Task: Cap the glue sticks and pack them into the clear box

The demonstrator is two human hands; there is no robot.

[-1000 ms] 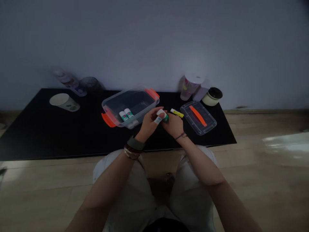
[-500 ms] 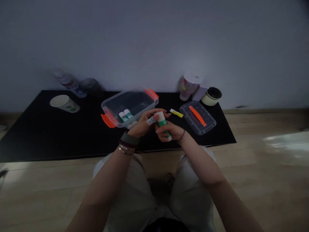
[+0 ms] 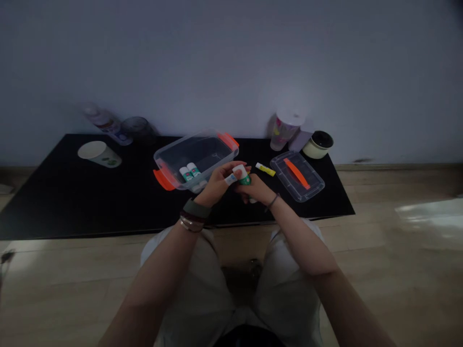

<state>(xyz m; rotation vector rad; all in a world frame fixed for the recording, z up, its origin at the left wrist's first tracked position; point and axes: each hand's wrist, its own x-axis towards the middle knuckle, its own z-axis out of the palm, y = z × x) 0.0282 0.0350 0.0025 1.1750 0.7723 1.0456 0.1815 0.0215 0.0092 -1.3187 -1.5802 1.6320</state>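
Glue stick: smooth round tube with a green label and white plastic ends, held at the middle of the table's front edge, between the two hands.
Left hand: fingers curled around a small white-and-blue tube, pressed close against the glue stick's white end.
Right hand: closed around the glue stick's lower half, the two hands together.
Storage box: clear, rectangular plastic with orange clip handles, just left of the hands; two green-labelled sticks stand inside.
Lid: clear ribbed plastic with an orange bar, lying flat at right.
Yellow stick: slim, lying between the hands and the lid.
Table: matte black top.
Paper cup: lying on its side, far left.
Jar: cream, dark-lidded, at the back right corner.
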